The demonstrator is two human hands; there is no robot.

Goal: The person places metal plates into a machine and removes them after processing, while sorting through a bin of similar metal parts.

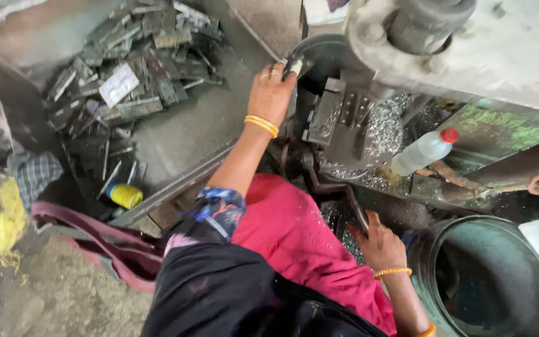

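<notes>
One small dark metal plate (296,65), flat and grey, pinched in left hand (271,93) fingers at the far press (344,118). Right hand (378,245) spread loose, holding nothing, near one drum (500,249). One bottle (424,151) to the right.

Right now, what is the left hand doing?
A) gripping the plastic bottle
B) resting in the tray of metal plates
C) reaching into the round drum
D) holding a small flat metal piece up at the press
D: the left hand pinches a small metal piece at the dark block of the press, apart from the tray, the bottle and the drum.
</notes>
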